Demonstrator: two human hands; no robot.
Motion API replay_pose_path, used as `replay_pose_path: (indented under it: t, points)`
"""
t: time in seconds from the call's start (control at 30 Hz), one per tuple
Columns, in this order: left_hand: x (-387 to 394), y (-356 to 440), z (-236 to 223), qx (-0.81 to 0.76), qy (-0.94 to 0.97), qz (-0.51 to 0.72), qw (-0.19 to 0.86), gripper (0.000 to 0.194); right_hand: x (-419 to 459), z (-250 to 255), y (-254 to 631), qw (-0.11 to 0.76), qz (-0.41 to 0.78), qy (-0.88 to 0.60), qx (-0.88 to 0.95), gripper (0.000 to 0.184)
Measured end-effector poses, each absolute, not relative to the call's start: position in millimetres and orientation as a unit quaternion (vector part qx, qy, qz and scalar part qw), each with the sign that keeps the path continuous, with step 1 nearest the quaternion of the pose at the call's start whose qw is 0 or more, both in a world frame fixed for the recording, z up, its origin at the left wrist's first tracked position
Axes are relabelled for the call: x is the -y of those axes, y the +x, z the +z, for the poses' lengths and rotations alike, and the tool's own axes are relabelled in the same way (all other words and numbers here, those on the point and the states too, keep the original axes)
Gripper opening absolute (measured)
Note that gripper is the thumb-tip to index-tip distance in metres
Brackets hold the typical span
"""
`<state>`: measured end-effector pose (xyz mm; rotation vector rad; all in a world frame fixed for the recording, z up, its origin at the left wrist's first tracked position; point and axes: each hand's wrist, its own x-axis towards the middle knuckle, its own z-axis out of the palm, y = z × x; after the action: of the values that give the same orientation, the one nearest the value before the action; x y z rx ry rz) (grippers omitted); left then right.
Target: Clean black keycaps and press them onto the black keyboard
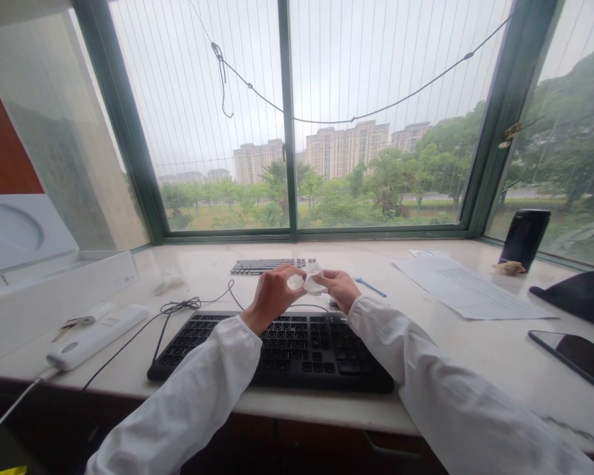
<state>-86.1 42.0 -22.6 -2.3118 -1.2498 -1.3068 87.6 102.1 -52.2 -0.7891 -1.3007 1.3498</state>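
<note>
A crumpled white piece that looks like tissue [315, 280] is held between my two hands above a black keyboard [297, 343]. The thumb and fingers of my left hand [273, 295] curl into a ring, closed at the left side of the white piece. From the right, my right hand [340, 287] pinches it. Whether another pale item sits inside the left hand's ring cannot be made out. Both forearms, in white sleeves, partly cover the keyboard. Just behind my hands lie rows of dark keys [262, 266], and a thin blue tool [371, 287] rests to the right.
Left are a white power bank [106, 333] with a cable, a white box [10, 310], a black cord [181, 305] and a clear plastic wrapper [168, 282]. Right are paper sheets [468, 287], a phone [577, 359], a black can [525, 237] and a brown crumpled lump [509, 268].
</note>
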Motion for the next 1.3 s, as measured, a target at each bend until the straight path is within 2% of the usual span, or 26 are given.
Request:
replay_pose_path:
  t: [0.13,0.3,0.43,0.53,0.63,0.7,0.8,1.0,1.3]
  points:
    - [-41.9,-85.4,-20.6,0.416,-0.780,-0.457,0.103,0.015,-118.8,-48.5,108.2,0.514,0.421,-0.462,0.588,0.048]
    - [-42.1,-85.1,-21.3,0.420,-0.789,-0.444,0.070,0.018,-134.9,-42.1,140.5,0.418,0.211,-0.631,0.618,0.037]
    - [-42.1,-84.5,-22.0,0.412,-0.793,-0.447,0.046,0.017,-133.9,-37.6,152.4,0.308,0.136,-0.685,0.646,0.055]
    - [-40.4,-82.7,-22.3,0.401,-0.802,-0.442,0.014,0.013,-123.5,-26.0,155.7,0.313,0.090,-0.654,0.683,0.055]
    - [-36.3,-78.6,-22.6,0.389,-0.816,-0.427,-0.031,0.011,-106.6,-9.0,155.6,0.332,0.158,-0.517,0.773,0.039]
    - [-32.8,-75.1,-23.0,0.380,-0.824,-0.416,-0.059,0.011,-94.8,0.1,153.3,0.265,0.255,-0.416,0.832,0.039]
    - [-28.6,-70.1,-23.9,0.369,-0.835,-0.397,-0.092,0.011,-82.9,5.3,147.8,0.196,0.320,-0.323,0.869,0.042]
    - [-27.0,-66.4,-25.6,0.367,-0.842,-0.381,-0.108,0.012,-84.2,-0.1,141.6,0.182,0.399,-0.336,0.833,0.040]
    - [-23.9,-60.3,-28.1,0.382,-0.842,-0.370,-0.089,0.014,-94.5,-5.5,142.6,0.142,0.427,-0.375,0.810,0.034]
